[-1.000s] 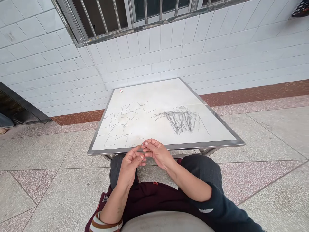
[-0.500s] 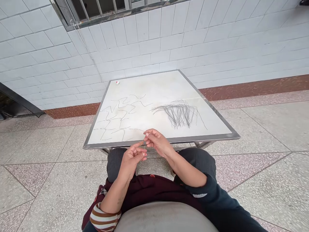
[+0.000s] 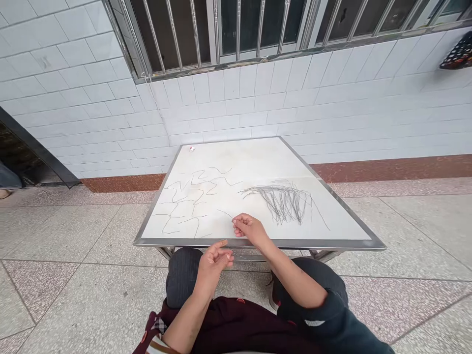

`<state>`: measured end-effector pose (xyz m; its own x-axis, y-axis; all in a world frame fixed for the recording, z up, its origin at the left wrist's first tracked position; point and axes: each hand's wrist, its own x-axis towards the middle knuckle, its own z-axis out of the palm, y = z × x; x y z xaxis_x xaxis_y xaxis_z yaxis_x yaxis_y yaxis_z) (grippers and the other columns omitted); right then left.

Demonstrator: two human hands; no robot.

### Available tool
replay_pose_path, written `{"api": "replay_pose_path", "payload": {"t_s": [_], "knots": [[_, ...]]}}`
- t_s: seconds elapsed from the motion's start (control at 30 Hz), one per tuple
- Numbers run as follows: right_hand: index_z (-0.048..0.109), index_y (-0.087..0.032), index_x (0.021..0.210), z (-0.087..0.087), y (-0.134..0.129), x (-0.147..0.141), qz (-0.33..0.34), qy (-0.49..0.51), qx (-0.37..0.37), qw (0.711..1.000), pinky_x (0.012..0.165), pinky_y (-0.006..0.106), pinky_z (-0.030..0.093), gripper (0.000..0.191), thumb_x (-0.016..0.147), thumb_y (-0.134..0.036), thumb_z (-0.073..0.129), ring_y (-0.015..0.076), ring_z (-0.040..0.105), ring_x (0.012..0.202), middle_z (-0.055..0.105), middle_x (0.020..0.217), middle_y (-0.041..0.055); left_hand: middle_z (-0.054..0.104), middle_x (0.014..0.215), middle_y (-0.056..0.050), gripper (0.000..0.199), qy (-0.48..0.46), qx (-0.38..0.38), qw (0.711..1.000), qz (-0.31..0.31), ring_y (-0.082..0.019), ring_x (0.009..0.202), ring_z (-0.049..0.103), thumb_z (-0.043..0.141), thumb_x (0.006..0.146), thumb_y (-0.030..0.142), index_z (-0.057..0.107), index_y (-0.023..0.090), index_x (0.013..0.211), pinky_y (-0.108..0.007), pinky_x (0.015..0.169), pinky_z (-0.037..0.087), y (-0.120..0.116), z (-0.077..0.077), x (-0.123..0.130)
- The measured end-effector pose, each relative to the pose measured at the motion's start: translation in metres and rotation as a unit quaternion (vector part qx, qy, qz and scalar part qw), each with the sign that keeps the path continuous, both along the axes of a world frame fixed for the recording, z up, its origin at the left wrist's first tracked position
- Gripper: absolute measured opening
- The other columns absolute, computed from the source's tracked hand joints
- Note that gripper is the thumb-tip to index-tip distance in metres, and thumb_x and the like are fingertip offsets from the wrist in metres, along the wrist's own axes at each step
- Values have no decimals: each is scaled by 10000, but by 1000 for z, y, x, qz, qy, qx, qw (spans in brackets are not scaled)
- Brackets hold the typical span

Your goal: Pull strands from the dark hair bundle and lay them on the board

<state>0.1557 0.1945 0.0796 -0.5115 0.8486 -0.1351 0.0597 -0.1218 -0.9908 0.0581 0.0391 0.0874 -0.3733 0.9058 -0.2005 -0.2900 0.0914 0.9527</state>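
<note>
My right hand (image 3: 250, 230) is over the table's front edge, fingertips pinched on a thin dark wire (image 3: 224, 213) whose end sticks out to the left. My left hand (image 3: 213, 264) is lower, just in front of the edge, its thumb and fingers closed on a thin wire (image 3: 240, 256) that points right. Whether both hands hold the same wire I cannot tell. Right of my right hand lies a loose bundle of dark wires (image 3: 283, 204). Several bent, zigzag wires (image 3: 195, 202) are spread over the left part of the white table (image 3: 243, 157).
A small white and red object (image 3: 192, 149) sits at the table's far left corner. Behind the table stands a white tiled wall (image 3: 221, 113) with a barred window (image 3: 239, 29). My knees are under the metal-edged front. At far left, part of a person's leg (image 3: 9, 177) shows.
The view has tilted upward, showing more window. My hands have moved apart: the right now reaches farther over the tabletop, while the left stays by the edge.
</note>
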Motion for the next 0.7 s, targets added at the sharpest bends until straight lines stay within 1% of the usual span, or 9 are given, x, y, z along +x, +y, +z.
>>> {"api": "replay_pose_path", "payload": {"t_s": [0.07, 0.13, 0.27, 0.37, 0.43, 0.57, 0.7], "knots": [[564, -181, 754, -1, 19, -8, -6, -33, 16, 999, 566, 238, 533, 153, 758, -334, 574, 93, 583, 545, 574, 630, -35, 672, 902, -79, 454, 7, -6, 1000, 2, -181, 788, 645, 715, 697, 347, 609, 145, 1090, -290, 678, 515, 0, -5, 0], [554, -180, 736, -1, 38, -16, -11, -77, 34, 996, 553, 230, 526, 92, 770, -266, 549, 94, 584, 532, 571, 615, -34, 668, 872, -74, 444, 16, -14, 1000, -15, -172, 751, 632, 698, 706, 375, 617, 145, 1077, -261, 603, 500, -2, -12, 1], [556, -178, 740, 1, 63, -36, -8, -170, 75, 983, 528, 204, 494, 62, 782, -182, 510, 101, 605, 546, 596, 632, -19, 654, 767, -49, 417, 16, -30, 997, -69, -148, 661, 604, 684, 700, 423, 646, 139, 1002, -221, 508, 446, -5, -36, 5], [566, -182, 774, 3, 72, -53, 7, -234, 112, 966, 508, 195, 454, 81, 791, -155, 492, 99, 597, 509, 606, 622, -22, 638, 709, -31, 419, 3, -49, 996, -79, -134, 609, 582, 711, 657, 427, 650, 132, 949, -210, 475, 419, -3, -54, 3], [571, -184, 788, 5, 76, -64, 15, -273, 139, 952, 500, 199, 424, 97, 797, -144, 483, 101, 584, 483, 606, 605, -23, 631, 691, -26, 425, 2, -54, 996, -76, -133, 601, 575, 722, 639, 423, 646, 127, 935, -210, 469, 416, -1, -62, -1], [576, -181, 771, 9, 83, -80, 21, -333, 196, 922, 513, 220, 379, 120, 794, -112, 481, 130, 587, 537, 610, 618, 5, 631, 696, -30, 427, 1, -59, 996, -68, -133, 607, 572, 715, 644, 428, 638, 125, 936, -209, 473, 414, 1, -70, -10], [580, -174, 742, 12, 85, -93, 23, -354, 237, 905, 558, 246, 371, 121, 787, -100, 496, 171, 602, 666, 632, 716, 50, 617, 680, -19, 406, 0, -63, 996, -68, -132, 611, 568, 728, 632, 404, 645, 133, 922, -206, 476, 409, 2, -74, -13]]}}
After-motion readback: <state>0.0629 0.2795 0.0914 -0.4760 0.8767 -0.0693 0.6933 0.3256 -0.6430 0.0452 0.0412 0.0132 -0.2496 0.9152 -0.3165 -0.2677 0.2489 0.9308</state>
